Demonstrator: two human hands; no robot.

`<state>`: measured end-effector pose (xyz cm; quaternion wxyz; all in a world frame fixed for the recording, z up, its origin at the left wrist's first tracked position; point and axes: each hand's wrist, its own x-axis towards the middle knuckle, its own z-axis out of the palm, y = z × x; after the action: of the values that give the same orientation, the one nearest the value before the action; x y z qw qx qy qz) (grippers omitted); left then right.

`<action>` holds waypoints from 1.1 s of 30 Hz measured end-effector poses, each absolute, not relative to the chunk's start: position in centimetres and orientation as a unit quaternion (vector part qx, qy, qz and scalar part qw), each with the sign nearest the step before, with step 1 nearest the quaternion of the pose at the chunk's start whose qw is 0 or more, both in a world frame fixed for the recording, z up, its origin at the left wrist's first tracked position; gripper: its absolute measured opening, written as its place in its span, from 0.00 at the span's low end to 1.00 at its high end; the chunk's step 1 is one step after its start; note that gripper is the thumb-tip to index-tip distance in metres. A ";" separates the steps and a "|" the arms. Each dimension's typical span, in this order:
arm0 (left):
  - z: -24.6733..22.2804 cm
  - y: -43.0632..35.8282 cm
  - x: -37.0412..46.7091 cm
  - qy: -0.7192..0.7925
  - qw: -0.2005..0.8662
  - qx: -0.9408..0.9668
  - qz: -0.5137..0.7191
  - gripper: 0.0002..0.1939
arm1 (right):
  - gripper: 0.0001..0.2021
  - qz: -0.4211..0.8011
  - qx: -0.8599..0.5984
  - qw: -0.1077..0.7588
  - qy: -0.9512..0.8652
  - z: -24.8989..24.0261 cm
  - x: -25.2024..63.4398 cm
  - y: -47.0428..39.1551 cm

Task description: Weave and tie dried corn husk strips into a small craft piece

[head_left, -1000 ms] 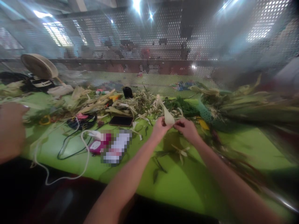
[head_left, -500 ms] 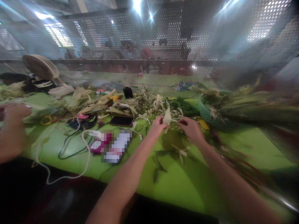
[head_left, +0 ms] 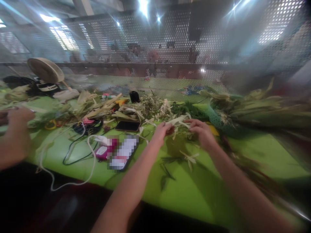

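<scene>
Left grip [head_left: 161, 132] pinches a pale husk [head_left: 178, 120] — right grip [head_left: 203, 132] blurred, its hold I cannot tell.

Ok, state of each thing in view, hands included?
Left hand: closed on the pale husk
Right hand: fingers at the husk's other end, grip unclear
Black phone: flat, screen dark
Bright phone: flat, screen lit
White cable: loosely looped
Fan: spinning or not, unclear
Green basket: leafy husks piled over it
</scene>
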<state>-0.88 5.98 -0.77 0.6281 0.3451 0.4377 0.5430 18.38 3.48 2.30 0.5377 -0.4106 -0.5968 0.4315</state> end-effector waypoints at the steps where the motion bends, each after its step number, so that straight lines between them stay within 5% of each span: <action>1: -0.7 6.2 -1.2 0.438 0.628 0.331 0.551 0.13 | 0.03 0.485 -0.388 0.553 -0.555 2.6 18.6 3.4; 6: -0.6 7.2 -2.7 0.435 0.608 0.250 0.614 0.09 | 0.03 0.596 -0.294 0.616 -0.423 4.4 20.0 3.3; 16: 0.5 8.4 -5.4 0.453 0.484 0.113 0.740 0.09 | 0.05 0.333 -0.249 0.785 -0.458 8.8 23.2 2.6; 19: 0.3 8.3 -5.2 0.431 0.488 0.165 0.741 0.10 | 0.04 0.204 -0.348 0.731 -0.550 9.1 22.4 1.6; 26: -0.3 6.7 -1.9 0.415 0.533 0.322 0.664 0.14 | 0.07 0.008 -0.586 0.326 -0.742 4.0 21.3 2.9; 29: -0.3 5.6 -0.3 0.407 0.554 0.367 0.627 0.17 | 0.17 0.021 -0.619 0.324 -0.715 2.8 20.7 3.4; 33: -0.2 3.9 2.0 0.359 0.590 0.407 0.598 0.21 | 0.15 0.194 -0.528 0.417 -0.714 2.7 18.9 3.4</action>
<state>1.95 3.92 -0.18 0.5898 0.4073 0.3595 0.5975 18.90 3.35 2.73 0.4166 -0.5278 -0.7144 0.1937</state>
